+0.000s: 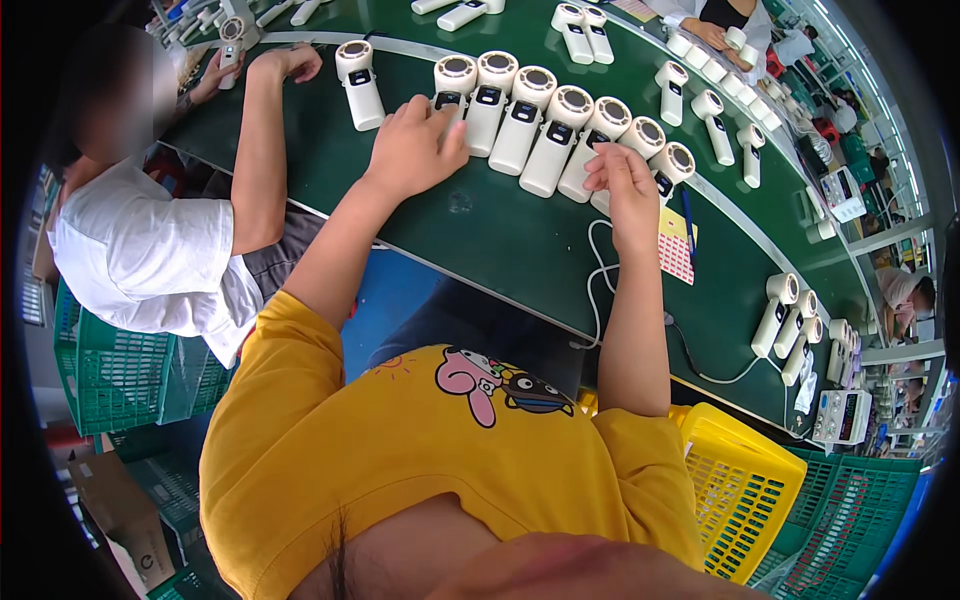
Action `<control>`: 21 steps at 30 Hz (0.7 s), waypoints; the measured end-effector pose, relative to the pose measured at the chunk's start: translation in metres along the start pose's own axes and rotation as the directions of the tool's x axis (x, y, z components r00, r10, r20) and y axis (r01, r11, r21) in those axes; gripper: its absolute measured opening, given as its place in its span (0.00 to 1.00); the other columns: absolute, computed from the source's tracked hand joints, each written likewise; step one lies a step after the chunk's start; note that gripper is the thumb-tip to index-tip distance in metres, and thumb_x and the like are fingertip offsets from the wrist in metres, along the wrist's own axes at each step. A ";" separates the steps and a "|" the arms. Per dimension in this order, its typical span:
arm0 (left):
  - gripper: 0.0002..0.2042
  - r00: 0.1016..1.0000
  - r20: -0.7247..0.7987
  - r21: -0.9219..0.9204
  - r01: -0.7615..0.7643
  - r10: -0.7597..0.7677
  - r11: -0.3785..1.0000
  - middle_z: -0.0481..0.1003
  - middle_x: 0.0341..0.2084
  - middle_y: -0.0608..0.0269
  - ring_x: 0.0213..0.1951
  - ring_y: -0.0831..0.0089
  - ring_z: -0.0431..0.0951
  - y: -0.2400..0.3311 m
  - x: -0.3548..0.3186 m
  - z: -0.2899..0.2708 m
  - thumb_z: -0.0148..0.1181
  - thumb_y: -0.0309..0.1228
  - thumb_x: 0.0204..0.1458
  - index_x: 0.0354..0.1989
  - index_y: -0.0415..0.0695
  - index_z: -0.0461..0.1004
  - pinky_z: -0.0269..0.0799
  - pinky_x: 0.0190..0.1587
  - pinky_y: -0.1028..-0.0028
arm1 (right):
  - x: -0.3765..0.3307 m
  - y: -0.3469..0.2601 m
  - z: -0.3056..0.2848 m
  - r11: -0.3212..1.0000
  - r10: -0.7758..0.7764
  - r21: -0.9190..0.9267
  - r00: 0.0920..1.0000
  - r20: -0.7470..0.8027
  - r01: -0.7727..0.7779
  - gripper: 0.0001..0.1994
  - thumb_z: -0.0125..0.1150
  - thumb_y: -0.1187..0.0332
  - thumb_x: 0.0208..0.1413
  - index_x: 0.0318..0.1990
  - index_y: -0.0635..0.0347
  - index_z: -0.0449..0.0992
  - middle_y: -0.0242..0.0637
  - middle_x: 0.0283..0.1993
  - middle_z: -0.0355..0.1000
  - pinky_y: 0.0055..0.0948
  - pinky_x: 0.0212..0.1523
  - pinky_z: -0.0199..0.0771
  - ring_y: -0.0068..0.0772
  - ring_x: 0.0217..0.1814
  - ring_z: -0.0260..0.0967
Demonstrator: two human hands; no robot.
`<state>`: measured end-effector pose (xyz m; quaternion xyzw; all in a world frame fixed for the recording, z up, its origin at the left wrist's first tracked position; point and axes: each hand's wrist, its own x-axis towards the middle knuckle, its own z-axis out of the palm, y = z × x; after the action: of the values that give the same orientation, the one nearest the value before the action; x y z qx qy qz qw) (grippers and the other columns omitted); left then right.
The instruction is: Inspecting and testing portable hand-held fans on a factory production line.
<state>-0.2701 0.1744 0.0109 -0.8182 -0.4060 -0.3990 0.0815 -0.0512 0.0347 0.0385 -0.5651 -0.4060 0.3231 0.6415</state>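
Observation:
Several white handheld fans [518, 137], with round heads and small dark displays, lie side by side in a slanting row on the green worktable [480, 225]. My left hand [418, 148] rests over the body of the leftmost fan [455, 72] in that row, its fingers stretched out and touching near the display. In front of the fans at the row's right end is my right hand [627, 185], raised, with loosely bent fingers and nothing visible in it. It partly hides the rightmost fans [676, 162]. A single fan [358, 85] lies apart, left of my left hand.
A yellow sheet with red labels [677, 258] and a blue pen [690, 222] lie right of my right hand, near a white cable [597, 290]. A co-worker in white [150, 250] sits at left. More fans [783, 310] lie at right, above a yellow basket [745, 490].

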 end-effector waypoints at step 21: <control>0.05 0.827 0.109 -0.734 -0.308 0.551 0.606 0.67 0.16 0.64 0.15 0.66 0.61 0.075 -0.161 -0.050 0.52 0.21 0.33 0.17 0.45 0.63 0.59 0.19 0.74 | 0.007 0.015 -0.009 0.846 -0.340 -0.496 0.915 -0.219 0.195 0.08 0.48 0.68 0.51 0.32 0.61 0.73 0.34 0.21 0.69 0.20 0.24 0.62 0.26 0.21 0.63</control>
<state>-0.3015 0.0056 -0.0574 -0.9154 -0.0236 -0.3478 -0.2011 -0.0397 0.0387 0.0247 -0.6810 -0.4451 0.0336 0.5804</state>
